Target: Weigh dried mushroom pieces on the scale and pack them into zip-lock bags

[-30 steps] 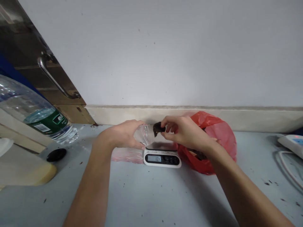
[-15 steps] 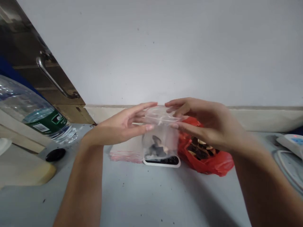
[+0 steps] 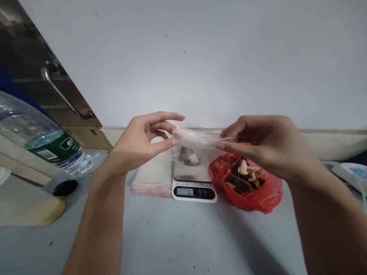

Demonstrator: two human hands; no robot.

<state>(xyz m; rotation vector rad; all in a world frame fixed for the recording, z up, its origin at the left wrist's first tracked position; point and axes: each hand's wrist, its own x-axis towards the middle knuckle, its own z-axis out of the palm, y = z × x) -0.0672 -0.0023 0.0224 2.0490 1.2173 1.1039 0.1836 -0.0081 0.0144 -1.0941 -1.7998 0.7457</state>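
A small clear zip bag [image 3: 197, 139] with a few dark and pale dried slices [image 3: 189, 156] at its bottom hangs above the kitchen scale [image 3: 195, 192]. My right hand [image 3: 258, 137] pinches the bag's right side near the mouth between thumb and fingers. At the left corner of the mouth, my left hand [image 3: 151, 137] grips with thumb and fingers, its index finger stretched out above. Under the bag, the scale's display shows 0.0. To the right, an open red plastic bag [image 3: 269, 198] holds more of these slices, which look like dried mushroom.
A stack of flat zip bags [image 3: 151, 179] lies left of the scale. Farther left are a large water bottle [image 3: 54, 145] on its side, a black oval object [image 3: 65, 188] and a translucent container [image 3: 25, 202]. A white power strip [image 3: 351, 173] sits at the right.
The bag has lifted off the scale, and the display and plate now show. Its mouth, rounded open before, is now drawn flat sideways as my hands moved apart.
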